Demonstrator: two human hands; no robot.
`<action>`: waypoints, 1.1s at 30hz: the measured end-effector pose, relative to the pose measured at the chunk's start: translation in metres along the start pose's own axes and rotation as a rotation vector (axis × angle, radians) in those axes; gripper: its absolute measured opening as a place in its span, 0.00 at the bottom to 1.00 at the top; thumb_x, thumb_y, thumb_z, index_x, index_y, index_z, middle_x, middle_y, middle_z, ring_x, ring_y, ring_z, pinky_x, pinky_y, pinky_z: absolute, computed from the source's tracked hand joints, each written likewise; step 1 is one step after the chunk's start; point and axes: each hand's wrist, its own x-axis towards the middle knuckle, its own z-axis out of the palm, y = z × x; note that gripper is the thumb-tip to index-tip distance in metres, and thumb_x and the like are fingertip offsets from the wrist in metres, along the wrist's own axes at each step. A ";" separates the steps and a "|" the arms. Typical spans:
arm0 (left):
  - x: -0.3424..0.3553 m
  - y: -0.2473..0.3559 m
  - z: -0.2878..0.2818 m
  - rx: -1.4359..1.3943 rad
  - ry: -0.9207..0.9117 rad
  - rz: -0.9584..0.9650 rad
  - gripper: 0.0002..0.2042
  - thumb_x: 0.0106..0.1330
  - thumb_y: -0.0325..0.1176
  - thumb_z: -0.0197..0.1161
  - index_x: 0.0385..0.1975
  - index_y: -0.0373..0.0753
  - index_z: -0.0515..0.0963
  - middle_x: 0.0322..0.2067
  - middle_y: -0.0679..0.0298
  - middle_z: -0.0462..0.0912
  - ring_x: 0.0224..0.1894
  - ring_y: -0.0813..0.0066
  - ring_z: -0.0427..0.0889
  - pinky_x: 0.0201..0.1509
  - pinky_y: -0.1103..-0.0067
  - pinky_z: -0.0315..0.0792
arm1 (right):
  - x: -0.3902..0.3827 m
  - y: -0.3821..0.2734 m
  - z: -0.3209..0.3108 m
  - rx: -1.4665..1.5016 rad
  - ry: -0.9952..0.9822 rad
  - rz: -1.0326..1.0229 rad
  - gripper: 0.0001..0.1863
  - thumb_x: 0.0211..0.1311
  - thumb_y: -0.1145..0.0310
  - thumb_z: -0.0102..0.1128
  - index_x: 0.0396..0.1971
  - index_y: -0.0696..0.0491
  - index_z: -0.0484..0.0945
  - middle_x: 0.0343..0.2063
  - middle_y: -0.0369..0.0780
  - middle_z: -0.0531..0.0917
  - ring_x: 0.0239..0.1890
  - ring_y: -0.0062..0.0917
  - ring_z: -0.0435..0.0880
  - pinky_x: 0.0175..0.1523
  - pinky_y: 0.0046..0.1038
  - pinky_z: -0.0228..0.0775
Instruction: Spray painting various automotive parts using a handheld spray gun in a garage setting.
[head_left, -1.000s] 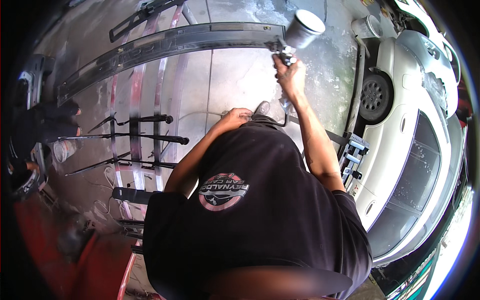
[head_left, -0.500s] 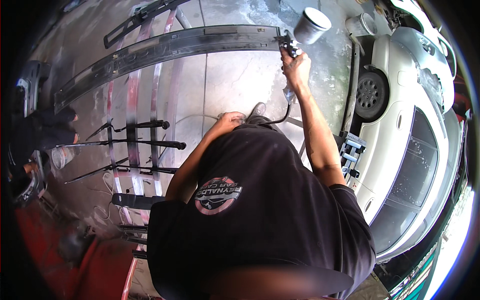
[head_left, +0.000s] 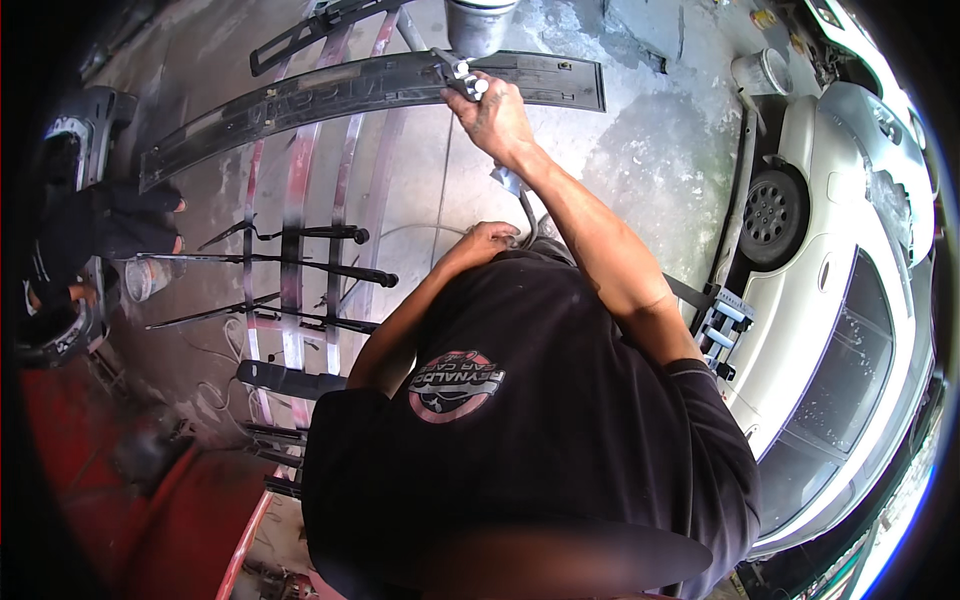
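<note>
A spray gun (head_left: 462,72) with a silver cup (head_left: 478,25) is gripped by my right hand (head_left: 492,118), its air hose hanging below. The gun is over a long dark plastic trim panel (head_left: 545,80), right of the panel's middle, which lies across narrow paint-marked rails (head_left: 300,170); contact is not visible. Nearer my body, my left hand (head_left: 488,240) is closed at waist height beside the hose; what it holds is hidden. Black wiper arms (head_left: 340,270) lie on the rails to its left.
At left, a crouching co-worker in dark clothes (head_left: 110,225) is beside a black part (head_left: 90,130) and a bucket (head_left: 150,280). A white car (head_left: 790,350) stands at right, with another bucket (head_left: 760,72) behind it. Another black trim piece (head_left: 270,55) rests at the back.
My right hand and spray gun have swung left from the panel's right end toward its middle. My left hand remains at waist height. The view has shifted slightly.
</note>
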 end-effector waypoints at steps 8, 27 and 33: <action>0.007 -0.019 0.004 -0.074 -0.037 0.071 0.17 0.67 0.25 0.60 0.55 0.29 0.79 0.46 0.54 0.88 0.48 0.72 0.85 0.55 0.77 0.77 | -0.015 0.070 -0.054 0.000 0.161 0.099 0.17 0.66 0.59 0.69 0.37 0.61 0.83 0.16 0.38 0.81 0.19 0.21 0.80 0.27 0.29 0.74; 0.034 0.026 0.025 0.067 -0.152 -0.056 0.16 0.70 0.27 0.57 0.55 0.30 0.79 0.45 0.53 0.88 0.49 0.69 0.86 0.56 0.75 0.77 | -0.078 0.108 -0.170 0.007 0.312 0.364 0.18 0.63 0.60 0.69 0.37 0.62 0.84 0.24 0.53 0.86 0.28 0.45 0.88 0.37 0.39 0.78; 0.051 0.018 0.040 0.051 -0.123 -0.136 0.16 0.71 0.28 0.57 0.56 0.29 0.78 0.45 0.55 0.88 0.49 0.71 0.86 0.56 0.77 0.76 | -0.050 0.142 -0.240 -0.361 0.382 0.104 0.20 0.64 0.56 0.69 0.43 0.59 0.84 0.27 0.53 0.86 0.33 0.44 0.89 0.42 0.38 0.79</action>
